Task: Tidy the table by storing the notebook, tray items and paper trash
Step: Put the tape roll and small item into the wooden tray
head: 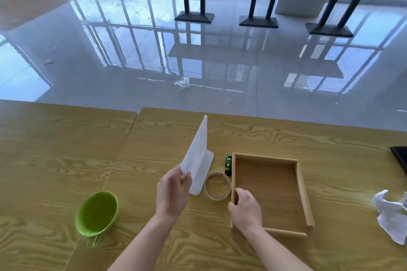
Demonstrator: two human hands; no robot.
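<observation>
— So, what is seen nearest on the desk (55,160)?

— A green bowl (97,213) is set toward the near left, well apart from the rest. Just right of the middle, the wooden tray (302,193) is gripped at its left wall by the right hand (245,209): the fingers are curled over the rim into the tray and the thumb is kept outside.

— And the left hand (172,196)?

— It is closed in a pinch on the white notebook (203,174). One leaf is held up by its near corner, almost upright, while the rest is left flat on the desk, just left of the tray.

— What is found between them?

— A tape roll (217,197) is laid flat between the notebook and the tray's left wall, close to both. Whether it touches either cannot be told.

— And the paper trash?

— A crumpled paper (389,215) is seen at the right edge, apart from the tray.

— Farther back?

— A small green packet (228,164) is stood against the tray's far left corner, outside it. A dark flat object (399,158) is cut off by the right edge; what it is cannot be told.
</observation>
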